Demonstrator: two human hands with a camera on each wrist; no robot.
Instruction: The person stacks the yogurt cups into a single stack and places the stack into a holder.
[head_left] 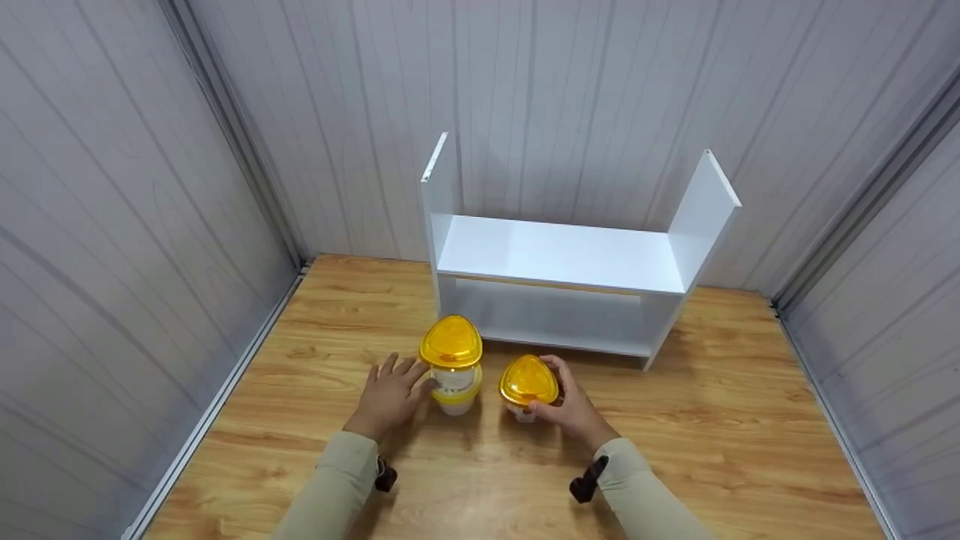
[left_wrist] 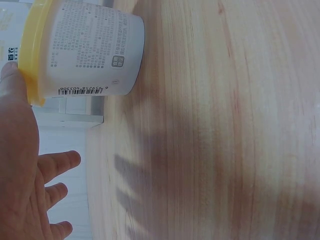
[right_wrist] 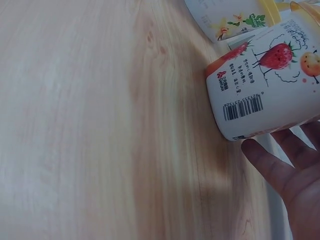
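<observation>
Two tubs stand stacked on the wooden table: an upper tub with an amber triangular lid (head_left: 451, 341) on a lower white tub (left_wrist: 95, 50) with a yellow rim. Spread fingers of my left hand (head_left: 386, 401) lie along the stack's left side, the thumb touching it near the lower rim. Just right of the stack is a yogurt cup (head_left: 529, 381) under another amber triangular lid. My right hand (head_left: 577, 409) holds that cup from the right, thumb at the front and fingers behind. A strawberry picture and barcode mark its side (right_wrist: 260, 85) in the right wrist view.
A white two-level shelf (head_left: 562, 251) with upright side panels stands behind the cups, near the back wall (head_left: 525, 97). Panelled walls border the wooden table (head_left: 465, 487) on the left and right too. Dark wrist mounts (head_left: 589, 480) sit under both sleeves.
</observation>
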